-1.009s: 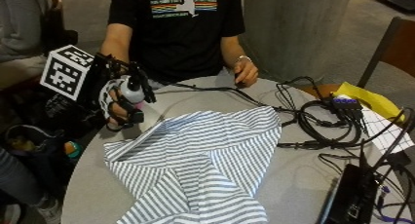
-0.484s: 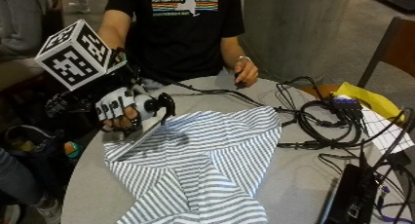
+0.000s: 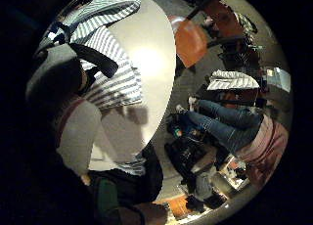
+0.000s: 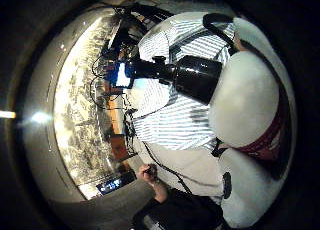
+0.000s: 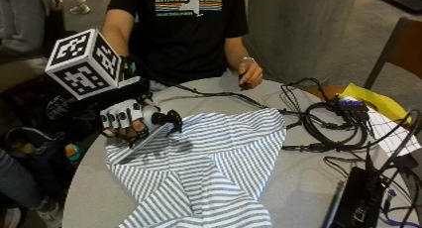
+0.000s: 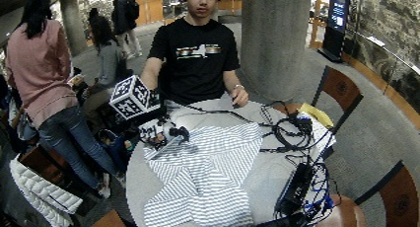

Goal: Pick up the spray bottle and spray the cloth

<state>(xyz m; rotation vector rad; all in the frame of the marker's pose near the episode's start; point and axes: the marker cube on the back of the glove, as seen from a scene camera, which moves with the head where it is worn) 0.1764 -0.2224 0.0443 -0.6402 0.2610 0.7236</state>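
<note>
One round grey surface (image 5: pixel 310 188) carries everything, and most of its middle is covered by the cloth (image 5: pixel 211 173), a blue-and-white striped piece spread flat with some folds, reaching from the edge nearest the camera up toward the centre, one corner lying at the person's right-hand edge. Black cables (image 5: pixel 330 124) coil over the opposite side of the surface, beside a yellow sheet (image 5: pixel 369 96) at that edge, and a flat black device (image 5: pixel 356 203) lies near the corner of the view at the same side. The person's bare left hand (image 5: pixel 249 73) rests on the far edge of the surface, by the body. The right hand (image 5: pixel 125 120) is raised just above the cloth's corner at the surface's edge, its fingers (image 5: pixel 119 118) curled round the spray bottle (image 5: pixel 155 120). The bottle is white-bodied with a red band, tipped so that its black nozzle head (image 5: pixel 173 120) points across the cloth, clear of the fabric. In the thumb side palm view the bottle's white body (image 4: pixel 245 100) fills much of the frame, its black head (image 4: pixel 195 77) above the stripes.
</note>
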